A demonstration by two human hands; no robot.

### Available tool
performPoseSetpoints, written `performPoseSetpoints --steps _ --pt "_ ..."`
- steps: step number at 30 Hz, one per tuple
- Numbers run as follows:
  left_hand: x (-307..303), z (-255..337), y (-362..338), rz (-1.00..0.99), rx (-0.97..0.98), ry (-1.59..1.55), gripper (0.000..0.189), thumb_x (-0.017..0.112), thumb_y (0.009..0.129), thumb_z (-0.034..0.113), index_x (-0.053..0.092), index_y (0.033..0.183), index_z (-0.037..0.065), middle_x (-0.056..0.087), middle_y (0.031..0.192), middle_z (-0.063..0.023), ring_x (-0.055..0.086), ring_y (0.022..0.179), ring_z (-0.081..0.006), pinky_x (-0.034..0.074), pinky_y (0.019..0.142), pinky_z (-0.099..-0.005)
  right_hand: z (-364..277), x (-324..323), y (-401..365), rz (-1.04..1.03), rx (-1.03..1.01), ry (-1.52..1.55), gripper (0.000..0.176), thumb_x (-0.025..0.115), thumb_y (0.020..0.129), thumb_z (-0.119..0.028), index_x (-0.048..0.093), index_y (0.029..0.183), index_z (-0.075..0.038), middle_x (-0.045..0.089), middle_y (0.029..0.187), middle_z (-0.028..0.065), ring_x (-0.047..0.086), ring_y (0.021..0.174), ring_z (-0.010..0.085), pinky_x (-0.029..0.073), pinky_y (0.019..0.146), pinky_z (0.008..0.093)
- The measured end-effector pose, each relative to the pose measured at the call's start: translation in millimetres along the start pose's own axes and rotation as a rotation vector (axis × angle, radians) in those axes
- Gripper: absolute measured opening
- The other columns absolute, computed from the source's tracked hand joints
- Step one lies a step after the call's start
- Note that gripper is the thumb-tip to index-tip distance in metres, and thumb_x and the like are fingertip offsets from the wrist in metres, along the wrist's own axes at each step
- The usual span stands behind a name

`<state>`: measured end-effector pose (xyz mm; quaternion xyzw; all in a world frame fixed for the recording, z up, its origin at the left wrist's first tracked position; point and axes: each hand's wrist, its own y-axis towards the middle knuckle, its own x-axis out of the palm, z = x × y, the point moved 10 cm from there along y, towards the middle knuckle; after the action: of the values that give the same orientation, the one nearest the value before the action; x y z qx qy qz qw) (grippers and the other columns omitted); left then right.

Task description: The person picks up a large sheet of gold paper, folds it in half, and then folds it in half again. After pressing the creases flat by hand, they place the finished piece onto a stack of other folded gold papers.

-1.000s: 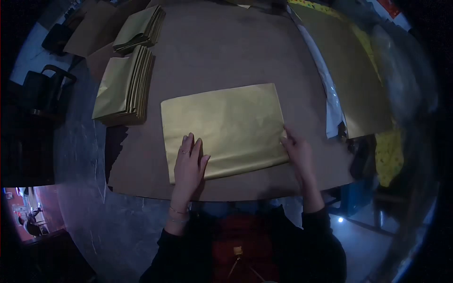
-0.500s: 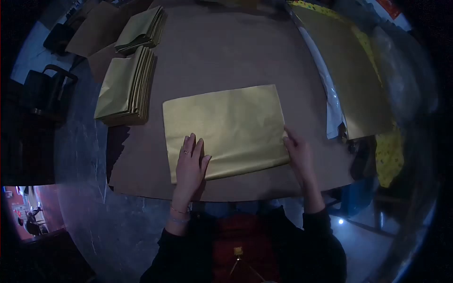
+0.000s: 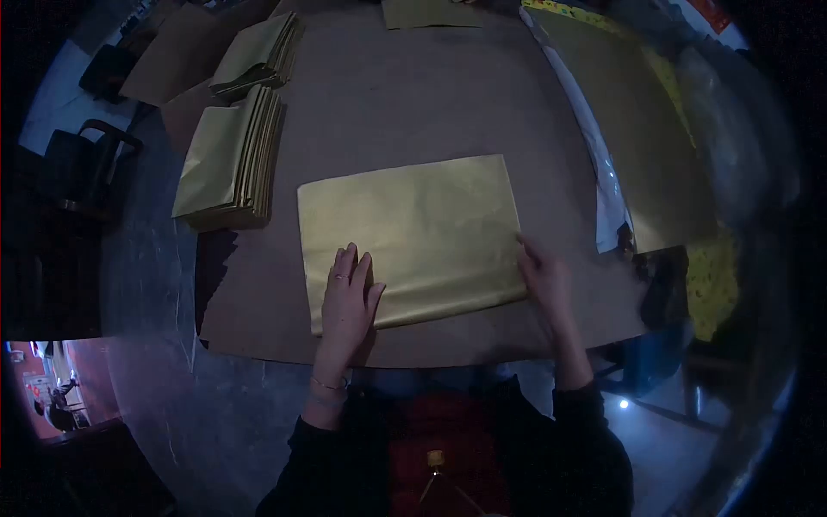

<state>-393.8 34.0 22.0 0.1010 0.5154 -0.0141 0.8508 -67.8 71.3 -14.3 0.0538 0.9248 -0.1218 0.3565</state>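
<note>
A folded sheet of gold paper (image 3: 422, 224) lies on the brown table covering in front of me, its fold along the near side. My left hand (image 3: 349, 293) rests flat on its lower left part, fingers stretched out and a ring on one of them. At the right edge of the paper, my right hand (image 3: 543, 276) has its fingers bent and closed on the border near the lower corner. The undersides of the right fingertips are hidden.
Folded gold sheets form a stack (image 3: 228, 159) on the left, with another stack (image 3: 258, 53) behind it. Large flat gold sheets (image 3: 637, 129) lie at the right on white and yellow wrapping. At the far edge is another gold piece (image 3: 431, 14). A chair (image 3: 90, 164) stands left.
Both my hands and the folded sheet have stayed almost still. At the far edge of the table, a gold piece has come further into view.
</note>
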Motion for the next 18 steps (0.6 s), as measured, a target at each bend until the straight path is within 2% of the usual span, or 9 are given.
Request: performPoseSetpoints --steps 3,5,6,8,9,11,12,18 --pt "-0.3 0.2 0.0 0.008 0.015 -0.003 0.049 0.063 0.086 0.023 0.047 0.127 0.001 0.036 0.140 -0.0211 0.034 0.131 -0.0397 0.036 0.104 -0.0451 -24.9 -9.6 -5.8 0.037 -0.073 -0.146 0.035 0.057 0.087 -0.029 0.061 0.121 -0.020 0.067 0.087 0.0128 0.065 0.080 0.0306 0.049 0.073 0.0403" --pt "1.1 -0.4 1.6 -0.022 -0.005 0.013 0.056 0.066 0.083 0.029 0.047 0.127 -0.001 0.036 0.138 -0.0228 0.034 0.130 -0.0413 0.035 0.104 -0.0457 -25.5 -7.5 -7.1 -0.013 0.006 -0.312 0.035 0.059 0.085 -0.024 0.060 0.120 -0.018 0.066 0.098 0.0099 0.063 0.089 0.0299 0.047 0.080 0.0412" --pt "-0.1 2.3 3.1 -0.021 -0.005 0.012 0.056 0.066 0.083 0.029 0.047 0.127 -0.001 0.036 0.138 -0.0228 0.034 0.130 -0.0413 0.035 0.104 -0.0457 -29.2 -8.9 -7.8 -0.013 0.005 -0.313 0.035 0.059 0.085 -0.024 0.060 0.120 -0.018 0.066 0.098 0.0099 0.063 0.089 0.0299 0.047 0.080 0.0412" --pt "1.3 4.6 5.0 -0.063 -0.045 0.063 0.066 0.068 0.079 0.039 0.047 0.126 -0.002 0.037 0.138 -0.0245 0.034 0.129 -0.0425 0.035 0.104 -0.0470 -69.8 -12.7 -16.0 0.103 -0.341 -0.519 0.035 0.062 0.082 -0.018 0.060 0.117 -0.013 0.059 0.115 0.0077 0.056 0.105 0.0281 0.043 0.089 0.0407" --pt "3.3 5.2 5.5 -0.035 -0.012 0.088 0.072 0.068 0.077 0.045 0.046 0.125 -0.003 0.037 0.137 -0.0259 0.034 0.128 -0.0435 0.035 0.103 -0.0492 -71.5 -9.7 -15.1 0.105 -0.340 -0.519 0.035 0.062 0.082 -0.018 0.060 0.117 -0.013 0.059 0.115 0.0077 0.056 0.105 0.0281 0.043 0.089 0.0407" --pt "8.9 3.3 3.4 -0.028 -0.001 0.109 0.073 0.068 0.076 0.046 0.046 0.125 -0.004 0.037 0.137 -0.0266 0.034 0.128 -0.0438 0.034 0.102 -0.0500 -84.3 13.3 -15.6 -0.025 -0.510 -0.397 0.037 0.063 0.079 -0.014 0.060 0.115 -0.010 0.050 0.129 0.0076 0.048 0.119 0.0260 0.038 0.097 0.0400" --pt "8.8 5.2 3.7 -0.022 0.007 0.131 0.074 0.068 0.076 0.046 0.046 0.124 -0.005 0.036 0.136 -0.0274 0.033 0.128 -0.0440 0.034 0.102 -0.0509 -88.7 23.6 -14.3 -0.054 -0.631 -0.405 0.039 0.058 0.087 -0.018 0.055 0.123 -0.007 0.046 0.134 0.0132 0.045 0.121 0.0327 0.038 0.099 0.0423" --pt "7.0 5.9 5.0 -0.023 -0.002 0.104 0.075 0.072 0.073 0.043 0.046 0.123 -0.006 0.038 0.134 -0.0281 0.033 0.127 -0.0453 0.032 0.103 -0.0497 -96.4 41.3 20.9 0.010 -0.642 -0.543 0.046 0.051 0.092 -0.023 0.044 0.131 0.000 0.042 0.138 0.0140 0.043 0.123 0.0329 0.036 0.102 0.0422"
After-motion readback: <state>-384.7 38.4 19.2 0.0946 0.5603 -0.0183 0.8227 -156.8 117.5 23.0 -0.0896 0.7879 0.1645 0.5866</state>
